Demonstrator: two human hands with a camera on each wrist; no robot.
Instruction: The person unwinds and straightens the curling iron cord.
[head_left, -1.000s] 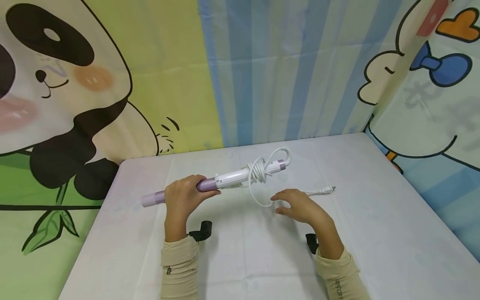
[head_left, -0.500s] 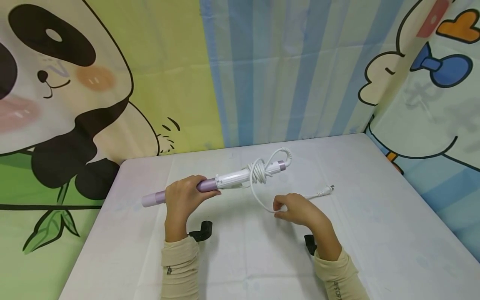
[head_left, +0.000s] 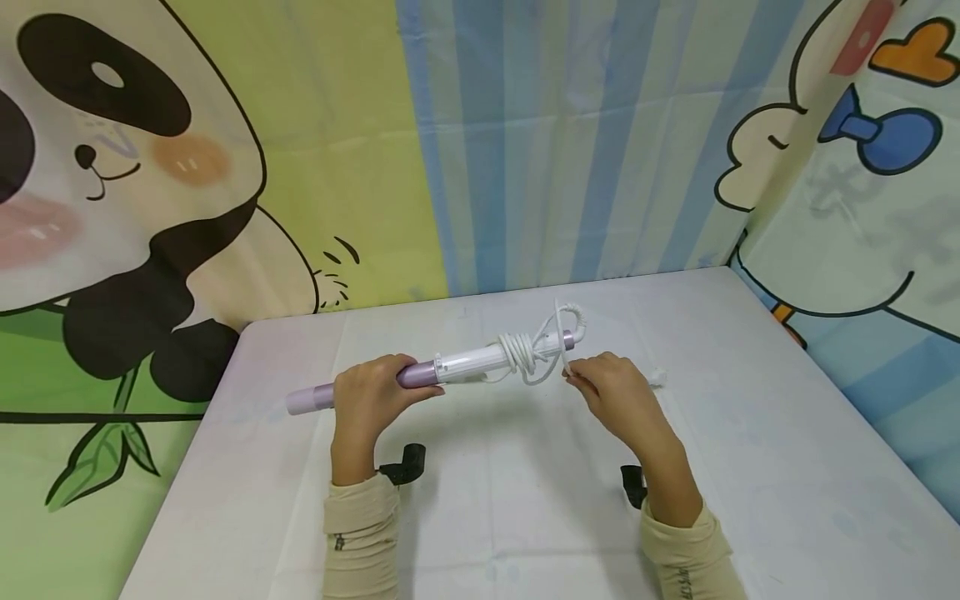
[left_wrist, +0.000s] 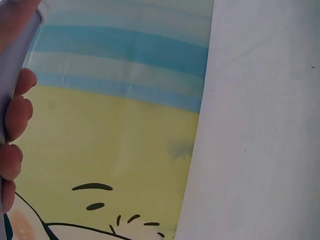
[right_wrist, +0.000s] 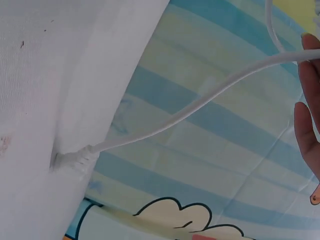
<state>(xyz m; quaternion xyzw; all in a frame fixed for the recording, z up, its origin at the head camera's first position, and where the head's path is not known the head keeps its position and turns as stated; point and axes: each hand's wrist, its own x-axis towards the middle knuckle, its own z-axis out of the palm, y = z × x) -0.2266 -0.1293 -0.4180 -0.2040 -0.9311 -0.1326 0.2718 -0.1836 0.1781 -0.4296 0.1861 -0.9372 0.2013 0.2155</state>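
A purple and white curling iron [head_left: 471, 363] is held tilted above the table, its right end higher. My left hand [head_left: 366, 402] grips its purple part, and in the left wrist view the fingers [left_wrist: 19, 116] curl round that purple body [left_wrist: 14, 72]. White cord [head_left: 517, 353] is wound in several turns about the white handle. Near the handle's right end, my right hand [head_left: 617, 398] pinches a stretch of this cord. The plug [head_left: 657, 379] hangs just past the right hand, half hidden; in the right wrist view the cord [right_wrist: 192, 107] runs down to it.
A white cloth covers the table [head_left: 487, 500]. Behind it stands a printed backdrop [head_left: 525, 150] with stripes and a panda, and another printed panel [head_left: 862, 233] stands at the right. Black wrist mounts [head_left: 408, 463] show beside both forearms.
My right hand came down to the cord, pinched it, then moved up and right beside the handle's end. The loose loop has been carried up across the handle. My left hand has stayed nearly still.
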